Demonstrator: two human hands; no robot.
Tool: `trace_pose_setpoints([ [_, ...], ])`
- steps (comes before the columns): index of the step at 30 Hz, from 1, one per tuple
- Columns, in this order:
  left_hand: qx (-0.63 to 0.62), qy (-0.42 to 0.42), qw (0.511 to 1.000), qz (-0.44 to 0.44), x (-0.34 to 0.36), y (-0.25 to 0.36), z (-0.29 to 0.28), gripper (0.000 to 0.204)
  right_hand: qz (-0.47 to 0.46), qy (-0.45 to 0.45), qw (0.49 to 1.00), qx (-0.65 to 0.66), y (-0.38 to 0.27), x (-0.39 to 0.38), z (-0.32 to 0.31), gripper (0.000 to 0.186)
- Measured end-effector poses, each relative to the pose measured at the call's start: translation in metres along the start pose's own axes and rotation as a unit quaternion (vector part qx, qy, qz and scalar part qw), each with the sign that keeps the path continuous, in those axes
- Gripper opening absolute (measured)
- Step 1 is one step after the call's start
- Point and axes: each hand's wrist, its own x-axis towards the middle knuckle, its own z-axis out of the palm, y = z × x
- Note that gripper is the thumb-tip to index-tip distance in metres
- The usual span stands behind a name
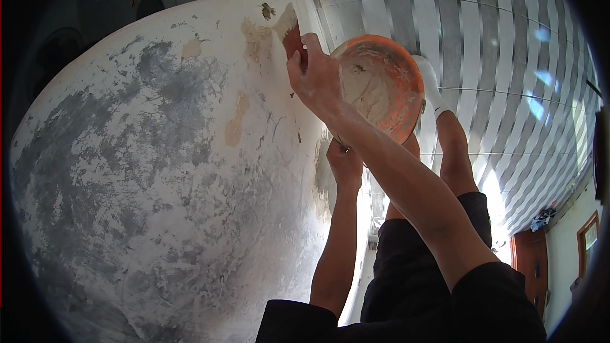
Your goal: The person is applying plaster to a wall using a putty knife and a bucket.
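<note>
- Spreading paste on the pale, grey-blotched wall is judged to be the step in hand.
- Scraper is gripped in the right hand, just beyond the fingers; its blade is apparently laid against the wall, though exact contact cannot be told.
- For a good pass: blade best tilted low, pressed evenly, drawn in one smooth stroke; thin coats are to be preferred, ridges feathered at the edges.
- Chipped spot, beyond and left of the right hand, probably needs to be filled flush; loose flakes are best scraped off first.
- Right hand: closed, not spread; fingers and thumb are wrapped about the scraper.
- Left hand: closed, nearer the body, below the right hand; fingers are curled at the bucket's near edge. Whether rim or handle is pinched cannot be told, as the right forearm partly covers it.
- Orange bucket: set just right of the right hand, beyond the left; pale paste is seen inside.
- Bucket is best held close below the blade, so drips are caught.
</note>
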Motion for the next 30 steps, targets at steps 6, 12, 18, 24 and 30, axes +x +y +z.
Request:
trace_pose_setpoints([
  [6, -0.018, -0.003, 1.0, -0.005, -0.002, 0.002, 0.004, 0.015, -0.043, 0.005, 0.999, -0.012, 0.003, 0.004, 0.007, 0.019],
  [12, -0.031, -0.003, 1.0, 0.001, -0.003, 0.002, 0.002, 0.015, -0.055, 0.02, 0.997, 0.042, 0.0, -0.006, -0.001, 0.02],
  [18, 0.002, -0.003, 0.999, 0.032, 0.001, -0.007, 0.0, 0.013, -0.071, 0.003, 0.997, 0.02, -0.005, -0.011, 0.007, 0.021],
  [24, 0.007, -0.008, 1.0, -0.002, 0.0, -0.005, 0.0, 0.014, -0.075, 0.045, 0.995, 0.052, -0.003, -0.005, -0.003, 0.019],
  [30, 0.036, -0.007, 0.999, 0.036, 0.001, -0.008, -0.002, 0.015, -0.087, 0.0, 0.996, 0.006, -0.006, -0.01, 0.004, 0.017],
])
